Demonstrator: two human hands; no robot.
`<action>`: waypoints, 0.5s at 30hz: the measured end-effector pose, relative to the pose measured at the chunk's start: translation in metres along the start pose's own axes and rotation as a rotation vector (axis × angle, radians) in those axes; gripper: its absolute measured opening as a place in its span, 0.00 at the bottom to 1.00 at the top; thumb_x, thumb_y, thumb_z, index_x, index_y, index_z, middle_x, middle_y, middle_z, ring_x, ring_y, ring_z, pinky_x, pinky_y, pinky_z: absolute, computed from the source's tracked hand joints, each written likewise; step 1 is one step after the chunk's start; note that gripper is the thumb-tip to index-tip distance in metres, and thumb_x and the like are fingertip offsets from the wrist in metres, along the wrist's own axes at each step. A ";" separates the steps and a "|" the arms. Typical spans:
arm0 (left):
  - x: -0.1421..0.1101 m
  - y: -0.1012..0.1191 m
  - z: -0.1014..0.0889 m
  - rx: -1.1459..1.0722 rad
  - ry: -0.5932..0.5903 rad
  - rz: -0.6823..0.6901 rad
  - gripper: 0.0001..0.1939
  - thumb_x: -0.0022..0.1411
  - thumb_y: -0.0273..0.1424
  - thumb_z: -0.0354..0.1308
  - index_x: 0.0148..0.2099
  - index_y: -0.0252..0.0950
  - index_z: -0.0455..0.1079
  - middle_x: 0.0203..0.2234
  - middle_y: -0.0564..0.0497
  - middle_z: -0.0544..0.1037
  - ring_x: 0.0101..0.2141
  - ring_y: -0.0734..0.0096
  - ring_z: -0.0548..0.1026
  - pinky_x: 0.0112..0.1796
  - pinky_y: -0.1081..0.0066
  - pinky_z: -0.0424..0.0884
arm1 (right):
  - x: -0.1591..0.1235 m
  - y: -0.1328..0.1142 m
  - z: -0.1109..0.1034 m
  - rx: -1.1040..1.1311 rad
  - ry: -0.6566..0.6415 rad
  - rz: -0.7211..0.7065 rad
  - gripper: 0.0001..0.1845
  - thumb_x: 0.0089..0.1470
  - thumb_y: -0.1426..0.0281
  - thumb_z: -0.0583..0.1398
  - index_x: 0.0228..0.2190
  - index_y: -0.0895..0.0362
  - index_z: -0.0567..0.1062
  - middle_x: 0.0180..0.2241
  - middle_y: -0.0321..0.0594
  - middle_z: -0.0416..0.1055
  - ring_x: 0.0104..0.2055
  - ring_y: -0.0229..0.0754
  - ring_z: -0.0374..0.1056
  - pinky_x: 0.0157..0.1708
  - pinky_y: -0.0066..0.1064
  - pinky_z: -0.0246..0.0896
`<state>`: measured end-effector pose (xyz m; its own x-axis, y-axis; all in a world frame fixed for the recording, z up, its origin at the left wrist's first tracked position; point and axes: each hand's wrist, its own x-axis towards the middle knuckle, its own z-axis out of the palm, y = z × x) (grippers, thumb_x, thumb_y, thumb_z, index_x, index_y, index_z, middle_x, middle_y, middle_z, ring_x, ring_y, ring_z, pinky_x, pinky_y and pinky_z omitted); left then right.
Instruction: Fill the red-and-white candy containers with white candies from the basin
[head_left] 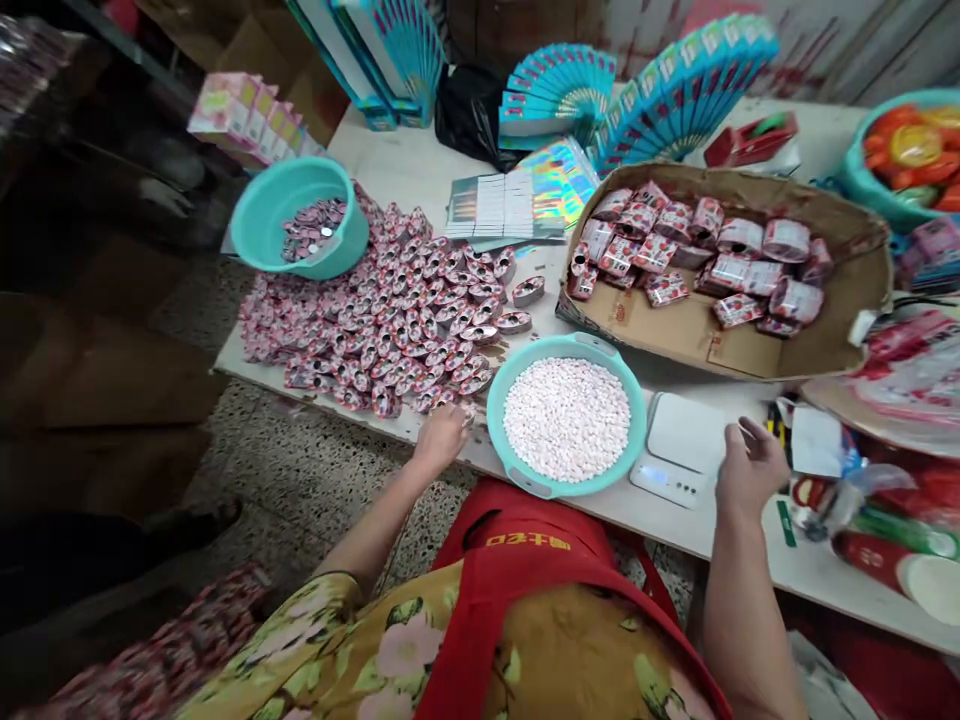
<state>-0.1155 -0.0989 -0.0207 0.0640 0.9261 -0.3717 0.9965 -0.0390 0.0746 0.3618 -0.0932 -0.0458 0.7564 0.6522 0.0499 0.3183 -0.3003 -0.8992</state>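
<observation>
My left hand (441,440) is closed at the table's front edge, beside a heap of small pink-and-white printed boxes with round holes (405,330). What its fingertips pinch is too small to make out. Between my hands stands a turquoise basin (641,415) filled with small white candy-like pieces (568,420). To its right lies a white digital scale (686,435) with nothing on its plate. My right hand (752,468) hovers by the scale's right edge, fingers loosely bent and apart, with nothing visible in it.
A cut-down cardboard box (840,320) holds rolls and bundles of printed labels. Another turquoise basin (300,175) with small pieces stands at the far left. Fanned blue cards (559,90) line the back; bottles and loose items (885,550) crowd the right.
</observation>
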 end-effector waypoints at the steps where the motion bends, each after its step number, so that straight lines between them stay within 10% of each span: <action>1: 0.005 -0.002 0.015 0.013 -0.010 -0.012 0.12 0.67 0.28 0.51 0.48 0.35 0.74 0.48 0.38 0.76 0.50 0.53 0.71 0.50 0.59 0.68 | 0.010 -0.018 0.017 -0.003 -0.029 -0.076 0.25 0.46 0.57 0.65 0.42 0.60 0.80 0.39 0.45 0.77 0.41 0.46 0.75 0.51 0.46 0.71; 7: 0.042 0.012 0.062 -0.026 0.149 -0.212 0.17 0.67 0.30 0.49 0.55 0.34 0.70 0.59 0.34 0.68 0.56 0.44 0.63 0.52 0.50 0.61 | 0.068 -0.089 0.166 -0.016 -0.417 -0.325 0.23 0.49 0.59 0.64 0.45 0.57 0.77 0.46 0.47 0.75 0.45 0.47 0.73 0.51 0.46 0.70; 15: 0.038 0.023 0.054 -0.248 0.263 -0.262 0.15 0.68 0.30 0.49 0.53 0.35 0.70 0.56 0.34 0.71 0.57 0.47 0.66 0.57 0.51 0.62 | 0.088 -0.123 0.360 -0.127 -0.791 -0.531 0.36 0.50 0.63 0.67 0.58 0.64 0.69 0.60 0.53 0.64 0.65 0.57 0.59 0.68 0.54 0.50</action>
<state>-0.0874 -0.0851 -0.0835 -0.2365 0.9580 -0.1620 0.9320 0.2708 0.2409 0.1830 0.2520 -0.0873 -0.0941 0.9917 0.0881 0.6029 0.1272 -0.7876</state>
